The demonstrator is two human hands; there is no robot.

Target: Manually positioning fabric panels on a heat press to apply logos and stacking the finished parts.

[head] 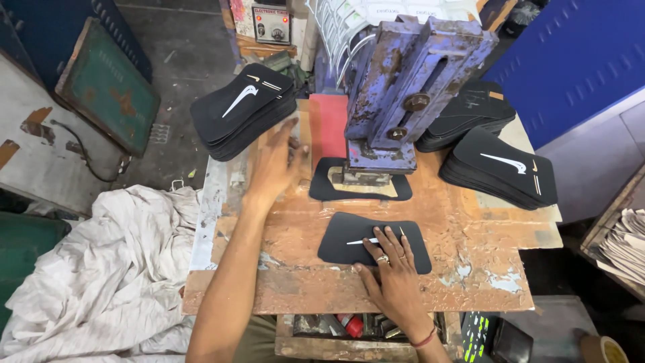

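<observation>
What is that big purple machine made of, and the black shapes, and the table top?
The press looks like heavy metal: purple paint chipped, rust showing, bolts on its side. The black piece under the right hand seems thin, matte foam or rubbery sheet, lying flat; I cannot tell which. The table top looks like worn board, brown coating peeling in pale patches.

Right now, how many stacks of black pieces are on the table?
3: one stack at the far left beyond the left hand, one at the right edge, one behind it beside the press. Others may be hidden.
</observation>
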